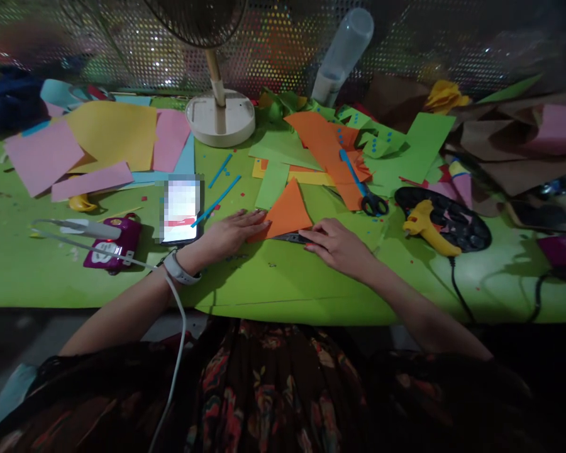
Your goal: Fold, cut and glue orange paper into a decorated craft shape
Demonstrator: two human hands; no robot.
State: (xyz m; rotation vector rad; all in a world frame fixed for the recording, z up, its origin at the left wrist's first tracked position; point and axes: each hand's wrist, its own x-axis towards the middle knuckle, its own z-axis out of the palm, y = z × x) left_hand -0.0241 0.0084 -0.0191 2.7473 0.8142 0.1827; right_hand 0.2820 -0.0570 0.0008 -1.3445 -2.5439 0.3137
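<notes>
A folded piece of orange paper [288, 211], roughly triangular, lies on the green tabletop in front of me. My left hand [233, 234] rests flat with its fingers stretched out, the fingertips on the paper's left corner. Just right of the paper, my right hand [336, 246] is closed, thumb and fingers pinching a narrow dark tool [287, 237]. This tool runs along the lower edge of the orange paper; its exact kind is too small to make out. A phone [182, 211] with a lit screen lies beyond my left wrist.
Blue-handled scissors [372, 202] lie to the right, near a yellow glue gun [431, 229] on a black palette [471, 233]. Paper sheets [117, 132] and a fan [221, 119] stand at the back. A purple power strip [116, 245] with a white cable [182, 314] is at left.
</notes>
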